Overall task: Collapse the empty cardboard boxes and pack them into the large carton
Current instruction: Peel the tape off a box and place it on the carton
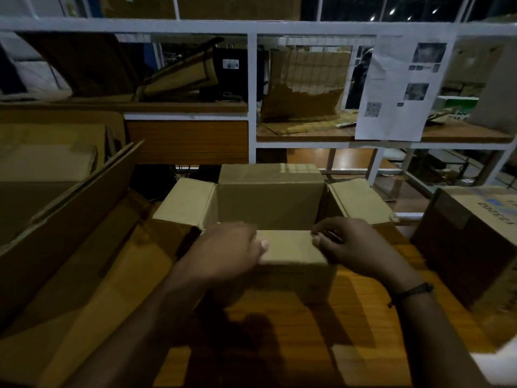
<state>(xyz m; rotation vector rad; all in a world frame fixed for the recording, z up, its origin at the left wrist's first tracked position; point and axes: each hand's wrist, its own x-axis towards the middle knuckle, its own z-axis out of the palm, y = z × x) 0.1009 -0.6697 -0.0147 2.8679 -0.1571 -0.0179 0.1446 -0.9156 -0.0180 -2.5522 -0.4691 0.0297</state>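
Far left: large carton (64, 275), taken to be the packing carton, standing open on the table (363, 317), with flaps spread; already holds flattened cardboard sheets (84, 191) set on edge at a slant, with room apparently left beside them. Centre: small box (268, 203), upright on the table just right of the large carton, top flaps folded outward; shows nothing inside, with its bottom hidden behind the near flap (291, 247). Left hand (232, 247): grip curled over the left end of the near flap, thumb lying on top. Right hand (352, 247): grip pinching the right end of the same flap between thumb and fingertips. Judged light and dry, stiff across each panel but weak along the scored creases; likely to fold flat after release of the bottom seam and pressing of opposite corners together. Best taken at flap edges or corners rather than mid-panel, to avoid buckling; matt board, unlikely to slip from a firm hold. Right edge: printed box (475, 233) on the table, well apart from the small box; contents impossible to tell from this angle.
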